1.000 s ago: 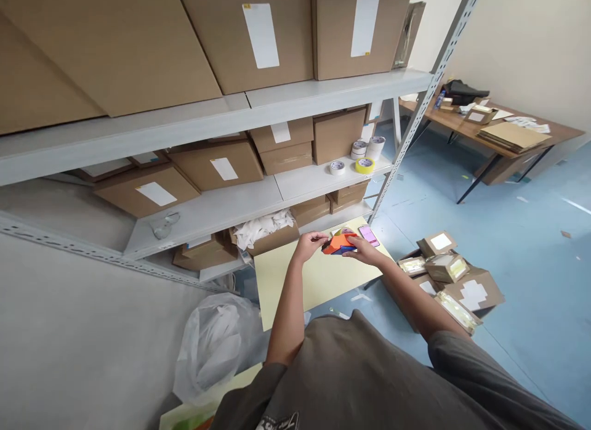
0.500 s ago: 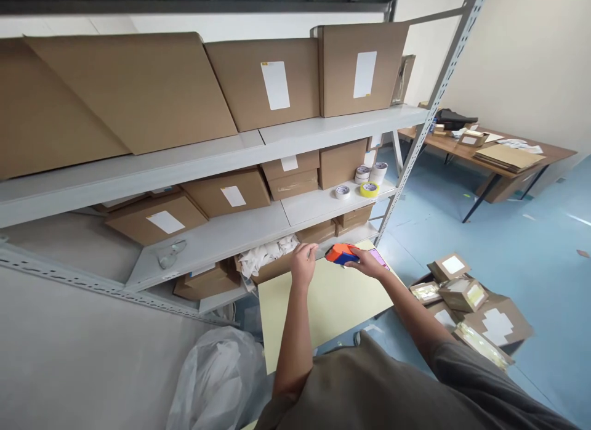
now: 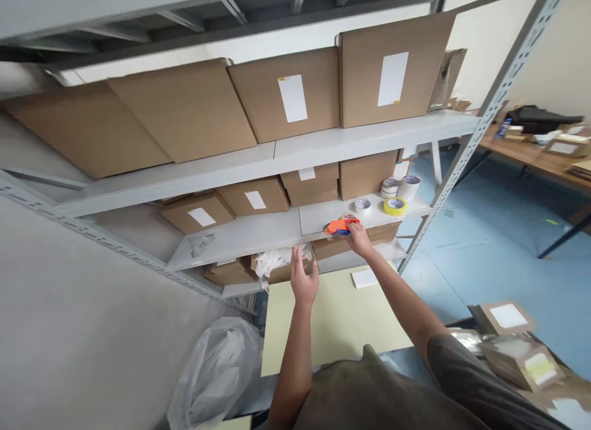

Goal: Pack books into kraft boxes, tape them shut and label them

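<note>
My right hand [image 3: 357, 238] is closed around an orange and blue tape dispenser [image 3: 340, 227], held at the front edge of the middle shelf [image 3: 323, 217]. Whether the dispenser rests on the shelf, I cannot tell. My left hand [image 3: 303, 282] is open and holds nothing, fingers pointing up and thumb apart, above the left part of a pale yellow board [image 3: 337, 319]. A white flat piece [image 3: 364, 278] lies on that board, below my right forearm. Beyond the dispenser are a white tape roll [image 3: 362, 206] and a yellow tape roll [image 3: 394, 206].
Cardboard boxes [image 3: 286, 103] line the grey rack, whose perforated post [image 3: 466, 153] rises at the right. White cloth or plastic [image 3: 276, 260] spills from a lower box. A clear bag [image 3: 217, 368] stands at lower left. Small boxes [image 3: 508, 319] are piled at lower right.
My right hand has carried the tape dispenser up and away to the middle shelf. My left hand has gone from a pinch to open fingers and sits lower. The view has shifted left.
</note>
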